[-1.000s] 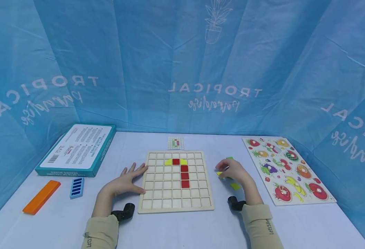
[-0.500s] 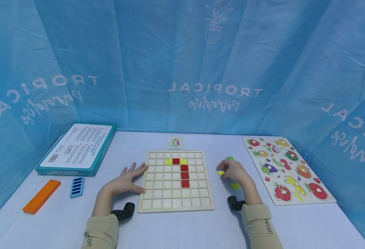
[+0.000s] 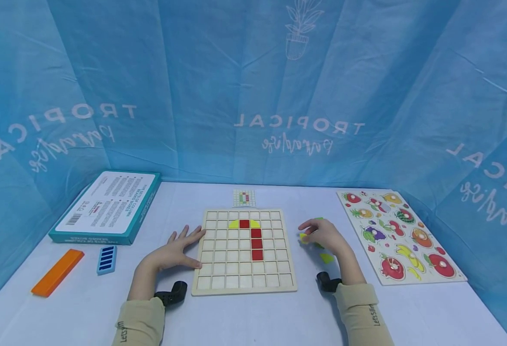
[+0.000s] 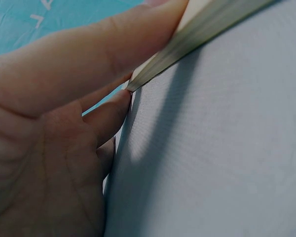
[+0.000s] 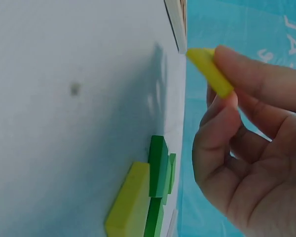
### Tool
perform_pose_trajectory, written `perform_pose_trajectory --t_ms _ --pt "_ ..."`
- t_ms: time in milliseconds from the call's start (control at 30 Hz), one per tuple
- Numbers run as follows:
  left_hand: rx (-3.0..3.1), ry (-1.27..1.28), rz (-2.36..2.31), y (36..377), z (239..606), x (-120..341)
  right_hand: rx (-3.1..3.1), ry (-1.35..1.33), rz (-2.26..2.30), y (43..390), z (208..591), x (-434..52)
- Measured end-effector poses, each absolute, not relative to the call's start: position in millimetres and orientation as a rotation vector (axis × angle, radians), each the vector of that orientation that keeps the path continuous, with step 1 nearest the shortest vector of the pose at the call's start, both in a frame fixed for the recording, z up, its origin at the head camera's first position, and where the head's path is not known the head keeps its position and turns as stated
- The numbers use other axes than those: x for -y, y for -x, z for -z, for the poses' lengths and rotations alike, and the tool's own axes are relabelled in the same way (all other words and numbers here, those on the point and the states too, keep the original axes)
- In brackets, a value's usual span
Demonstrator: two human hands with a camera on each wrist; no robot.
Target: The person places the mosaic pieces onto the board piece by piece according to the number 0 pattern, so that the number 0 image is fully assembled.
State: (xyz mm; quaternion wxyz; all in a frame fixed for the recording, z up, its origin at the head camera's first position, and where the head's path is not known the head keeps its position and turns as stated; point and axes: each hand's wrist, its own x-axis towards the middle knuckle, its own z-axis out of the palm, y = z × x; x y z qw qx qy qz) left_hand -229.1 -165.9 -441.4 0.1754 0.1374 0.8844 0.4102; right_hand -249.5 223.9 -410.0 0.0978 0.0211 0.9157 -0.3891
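Shows khaki sleeves at bottom edge of frame, rolled at the cuffs, with a black wrist camera at each wrist, all above a white tabletop. Lower left: orange bar lying slanted, with blue slotted piece just beside. Left of centre: rests left hand against left edge of wooden grid board, fingers straight and spread, grasping nothing; in left wrist view, thumb tip touching board edge. Lower centre, on the board: four red squares, three in a column, one further up and left, between two yellow corner pieces. Right of centre, beyond board's right edge: pinches yellow block between thumb and finger of right hand, clear of the tabletop in right wrist view. Bottom of that same view: second yellow block lying near green blocks, contact hard to tell. Right of frame: fruit puzzle, flat. Left, further back: teal box, printed white panel up. Centre, just past the board: small pattern card. Whole upper frame: blue curtain with mirrored "TROPICAL" lettering.
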Motion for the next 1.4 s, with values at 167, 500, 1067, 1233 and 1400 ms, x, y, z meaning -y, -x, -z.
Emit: perform_pose_trajectory --t_ms 167,500,1067,1233,1400 --pt "-2.509 -0.392 -1.157 229.8 441.3 166.4 -2.625 -0.022 1.273 248.5 406.2 -223.5" --pt "-2.489 -0.438 -1.207 225.7 440.0 168.4 -2.514 -0.046 1.418 248.2 404.4 -218.7" --pt "-2.514 -0.399 -1.142 225.4 436.3 164.2 -2.326 0.088 1.628 244.7 398.9 -198.8" --pt "-2.513 -0.403 -1.144 227.4 439.0 165.0 -2.309 0.094 1.644 243.4 397.9 -191.1" --pt "-2.509 -0.401 -1.151 227.8 438.4 165.1 -2.296 0.140 1.622 241.1 396.5 -185.2"
